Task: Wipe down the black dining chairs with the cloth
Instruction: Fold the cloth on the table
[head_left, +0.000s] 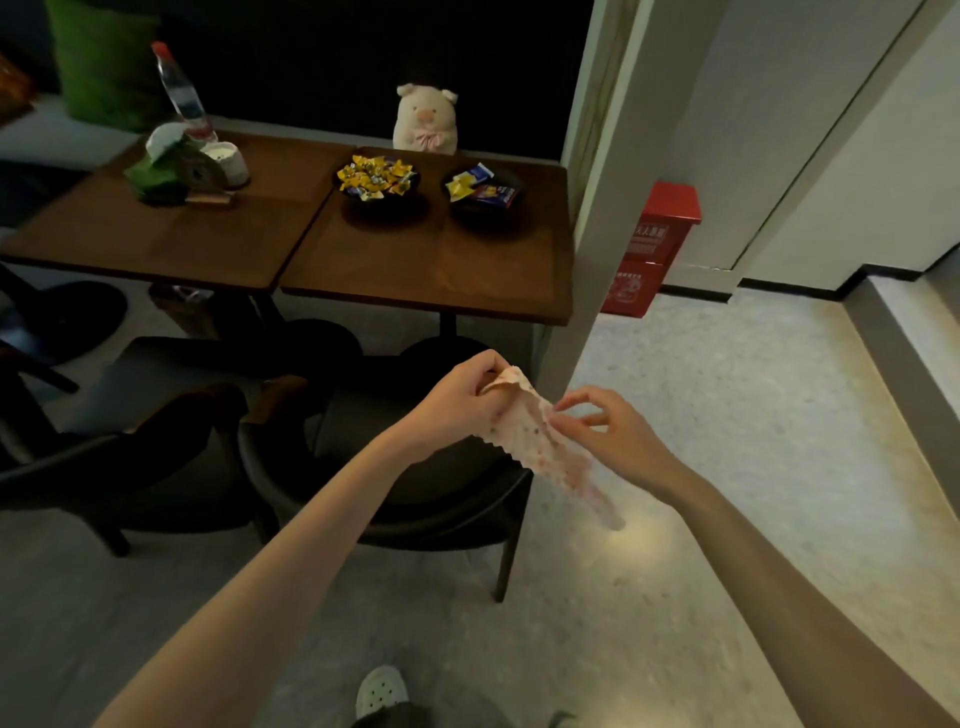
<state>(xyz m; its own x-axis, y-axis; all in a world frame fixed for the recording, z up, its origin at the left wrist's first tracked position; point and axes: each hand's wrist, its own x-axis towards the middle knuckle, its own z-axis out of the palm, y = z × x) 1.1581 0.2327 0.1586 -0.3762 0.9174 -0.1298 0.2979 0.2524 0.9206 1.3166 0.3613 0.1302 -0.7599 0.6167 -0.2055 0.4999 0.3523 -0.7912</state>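
Left hand (464, 396) grips cloth (540, 441), hiding its corner

Two chairs before me, two worktops behind them.

My left hand (462, 395) and right hand (610, 434) hold the cloth (540, 441) between them, above the right chair (395, 467); the left chair (130, 431) stands just beside it. Behind the chairs, the right worktop (431, 270) carries a candy bowl (378, 179) with a snack bowl (485, 192) to its right, and a plush pig (425, 120) sits at its far edge. The left worktop (156, 234) touches it and carries a water bottle (182, 93). A pillar (602, 218) rises right of the worktops, with a fire box (649, 249) behind it.
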